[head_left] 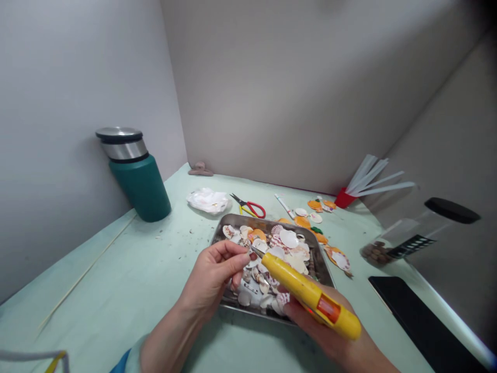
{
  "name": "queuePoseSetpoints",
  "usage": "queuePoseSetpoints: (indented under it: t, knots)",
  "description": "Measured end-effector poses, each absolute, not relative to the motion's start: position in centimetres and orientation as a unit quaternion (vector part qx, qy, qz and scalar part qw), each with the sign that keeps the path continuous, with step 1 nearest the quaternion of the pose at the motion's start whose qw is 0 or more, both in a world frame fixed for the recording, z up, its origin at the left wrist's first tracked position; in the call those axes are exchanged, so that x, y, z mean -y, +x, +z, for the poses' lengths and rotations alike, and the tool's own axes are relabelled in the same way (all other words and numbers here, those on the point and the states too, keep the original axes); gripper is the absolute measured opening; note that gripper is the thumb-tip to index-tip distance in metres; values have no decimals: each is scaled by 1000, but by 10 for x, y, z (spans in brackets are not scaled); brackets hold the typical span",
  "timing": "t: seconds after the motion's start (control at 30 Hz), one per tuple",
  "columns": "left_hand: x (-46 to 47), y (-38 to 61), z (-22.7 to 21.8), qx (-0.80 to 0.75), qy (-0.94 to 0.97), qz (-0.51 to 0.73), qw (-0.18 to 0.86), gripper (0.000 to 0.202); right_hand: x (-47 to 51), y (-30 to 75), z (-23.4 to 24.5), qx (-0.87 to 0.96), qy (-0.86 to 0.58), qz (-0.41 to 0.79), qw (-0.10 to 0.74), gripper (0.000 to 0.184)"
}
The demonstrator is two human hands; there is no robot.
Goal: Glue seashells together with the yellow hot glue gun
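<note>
Yellow glue gun (pixel 306 292), clasped in the right hand's (pixel 330 342) grip, angles leftward, presumably bringing its tip to the dark piece (pixel 253 256) the left hand (pixel 212 269) apparently pinches.

We have shells (pixel 289 239) in 1 tray (pixel 323 264) on the table (pixel 116 290), with 1 bottle (pixel 142 186) left of the tray, 1 pen (pixel 284 205) behind it and 1 jar (pixel 407 239) rightward.
</note>
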State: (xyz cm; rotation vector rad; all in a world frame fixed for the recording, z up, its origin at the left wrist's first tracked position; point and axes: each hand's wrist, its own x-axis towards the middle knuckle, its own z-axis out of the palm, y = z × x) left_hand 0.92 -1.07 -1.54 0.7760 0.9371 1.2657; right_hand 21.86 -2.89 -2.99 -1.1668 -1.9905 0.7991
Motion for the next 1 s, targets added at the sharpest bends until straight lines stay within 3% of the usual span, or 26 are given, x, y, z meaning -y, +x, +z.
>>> queuePoseSetpoints:
  t: [0.3,1.0]
  knots:
    - [11,9,-16,-413,340,554,638,21,33,215,-25,711,-480,346,380,15]
    - [10,11,-14,-427,339,552,631,21,32,218,-20,791,-432,296,317,17]
